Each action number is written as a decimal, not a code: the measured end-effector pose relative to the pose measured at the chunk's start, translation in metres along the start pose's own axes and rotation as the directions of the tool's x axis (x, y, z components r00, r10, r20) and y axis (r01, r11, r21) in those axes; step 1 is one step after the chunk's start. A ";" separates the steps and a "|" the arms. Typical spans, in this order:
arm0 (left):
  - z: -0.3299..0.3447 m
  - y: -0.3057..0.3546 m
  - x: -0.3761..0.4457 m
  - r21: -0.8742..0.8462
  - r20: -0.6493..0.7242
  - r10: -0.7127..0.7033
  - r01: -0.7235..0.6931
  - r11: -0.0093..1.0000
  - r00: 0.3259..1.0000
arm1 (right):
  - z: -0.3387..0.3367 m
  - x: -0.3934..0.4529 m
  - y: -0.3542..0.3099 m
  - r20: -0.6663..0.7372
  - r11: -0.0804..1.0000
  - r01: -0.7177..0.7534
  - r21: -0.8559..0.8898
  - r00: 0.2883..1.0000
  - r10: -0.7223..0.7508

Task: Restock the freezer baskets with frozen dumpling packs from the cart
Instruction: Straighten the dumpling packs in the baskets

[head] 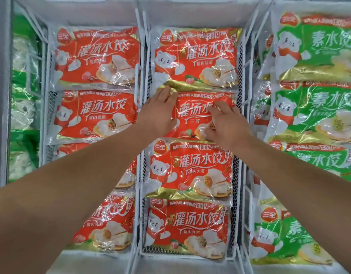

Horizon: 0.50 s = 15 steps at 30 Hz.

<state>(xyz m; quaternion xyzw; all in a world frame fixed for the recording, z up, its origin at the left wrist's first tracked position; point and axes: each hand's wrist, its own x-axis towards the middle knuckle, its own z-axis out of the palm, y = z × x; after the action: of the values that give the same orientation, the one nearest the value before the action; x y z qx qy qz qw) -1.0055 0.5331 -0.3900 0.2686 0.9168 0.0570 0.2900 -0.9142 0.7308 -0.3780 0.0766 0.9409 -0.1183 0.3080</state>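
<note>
Shop freezer: wire baskets (141, 80) of dumpling packs (196, 58).

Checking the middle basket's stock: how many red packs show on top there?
4: far pack, second pack under both hands, third, nearest. More may lie hidden beneath.

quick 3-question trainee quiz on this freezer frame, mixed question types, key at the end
1. True or false: both hands rest on the red plastic dumpling pack lying second from the top in the middle white wire basket.
2. Multiple choice: the packs in the right-hand basket are mostly A) blue B) green C) black.
3. Fill in: the left hand lies with fingers ____ on the pack, while the right hand has its fingertips curled on it.

Key: 1 true; 2 B, see the green plastic dumpling pack; 3 flat (straight). Whether the right hand has a real grip cannot be told.
</note>
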 end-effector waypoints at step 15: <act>-0.072 -0.019 0.111 0.066 0.000 -0.018 0.018 0.998 1.000 | -0.085 0.121 0.010 -0.080 0.999 -0.032 0.033 0.996 0.035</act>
<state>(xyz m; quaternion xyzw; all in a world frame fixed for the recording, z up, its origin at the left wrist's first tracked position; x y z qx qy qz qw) -1.1308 0.5784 -0.3913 0.2698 0.9204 0.0241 0.2818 -1.0567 0.7721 -0.3856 0.1021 0.9491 -0.1250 0.2705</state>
